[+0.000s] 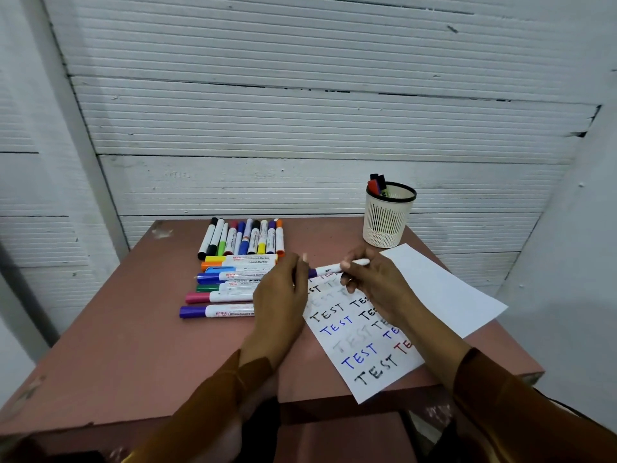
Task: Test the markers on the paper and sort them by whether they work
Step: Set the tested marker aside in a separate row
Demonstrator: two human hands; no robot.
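Both hands grip a purple marker over the paper on a reddish table against a white ribbed wall.

From where I watch, the table fills the lower view. The paper lies at 3 o'clock on it, running toward the near edge. Behind the paper, at 1 o'clock, the mesh cup stands with markers in it. At 11 o'clock a row of markers lies side by side; nearer me, at 9 o'clock, a second group of markers lies crosswise, just beside the paper.
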